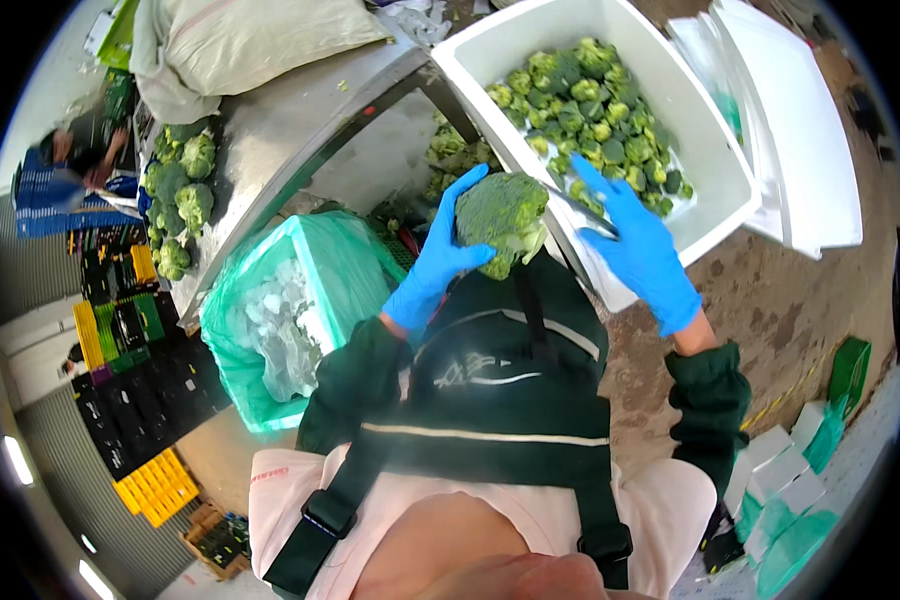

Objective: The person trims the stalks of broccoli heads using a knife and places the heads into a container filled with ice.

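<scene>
My left hand (432,268), in a blue glove, is closed around a large head of broccoli (500,215) in front of my dark apron. Its domed green crown faces up and away, and the pale cut stalks show at the lower right. In my right hand (645,255), also gloved in blue, is a knife (576,206). Its blade points left toward the broccoli, and my index finger reaches forward over the box edge. Just beyond the hands stands a white box (725,215) with many small broccoli florets (600,110) inside.
Whole broccoli heads (182,190) lie on the metal table (270,130) at the left, near a pale sack (260,40). A bin with a green liner (240,390) stands at my left. White lids (810,130) lean right of the box. Another person (95,150) is far left.
</scene>
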`<act>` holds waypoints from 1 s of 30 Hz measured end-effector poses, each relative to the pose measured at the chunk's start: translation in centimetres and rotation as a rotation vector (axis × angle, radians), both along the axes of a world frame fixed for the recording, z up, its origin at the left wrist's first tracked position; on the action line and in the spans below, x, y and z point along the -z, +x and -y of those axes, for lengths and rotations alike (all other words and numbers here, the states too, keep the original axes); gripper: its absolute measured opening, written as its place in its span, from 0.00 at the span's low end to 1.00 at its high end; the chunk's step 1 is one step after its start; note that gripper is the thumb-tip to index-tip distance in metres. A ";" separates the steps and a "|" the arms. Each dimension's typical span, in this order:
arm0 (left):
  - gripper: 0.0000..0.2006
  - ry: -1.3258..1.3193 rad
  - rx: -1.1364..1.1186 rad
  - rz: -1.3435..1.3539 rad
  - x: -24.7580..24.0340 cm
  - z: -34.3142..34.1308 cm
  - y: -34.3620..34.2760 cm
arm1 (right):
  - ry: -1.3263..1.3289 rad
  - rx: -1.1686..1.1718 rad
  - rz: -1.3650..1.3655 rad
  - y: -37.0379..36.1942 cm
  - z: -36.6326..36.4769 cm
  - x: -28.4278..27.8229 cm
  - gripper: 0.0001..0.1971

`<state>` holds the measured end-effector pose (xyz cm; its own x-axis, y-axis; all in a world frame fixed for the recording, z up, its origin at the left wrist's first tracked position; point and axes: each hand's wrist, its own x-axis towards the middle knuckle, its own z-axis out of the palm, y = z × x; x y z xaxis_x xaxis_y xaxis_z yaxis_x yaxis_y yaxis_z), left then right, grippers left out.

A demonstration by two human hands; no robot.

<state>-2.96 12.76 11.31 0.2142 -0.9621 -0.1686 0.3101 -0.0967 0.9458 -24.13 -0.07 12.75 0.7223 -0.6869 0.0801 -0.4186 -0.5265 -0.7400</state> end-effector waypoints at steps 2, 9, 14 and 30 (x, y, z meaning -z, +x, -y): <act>0.49 0.057 0.118 -0.029 -0.7 0.9 -0.9 | 0.075 -0.101 0.161 1.9 0.1 -1.8 0.33; 0.46 -0.013 0.165 -0.288 2.6 2.1 -1.5 | 0.173 -0.076 0.460 3.1 1.0 -0.1 0.25; 0.42 0.085 -0.025 -0.604 4.8 0.5 -0.8 | 0.506 0.715 0.891 1.8 4.9 5.2 0.16; 0.35 -0.557 -0.645 -1.040 3.2 -10.4 14.6 | 0.514 0.224 -0.022 5.8 -2.6 7.1 0.18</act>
<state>11.59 23.15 8.14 0.6647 -0.7317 -0.1511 0.7469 0.6556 0.1111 -18.33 2.53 5.64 0.5517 -0.7705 -0.3193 -0.4970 0.0038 -0.8677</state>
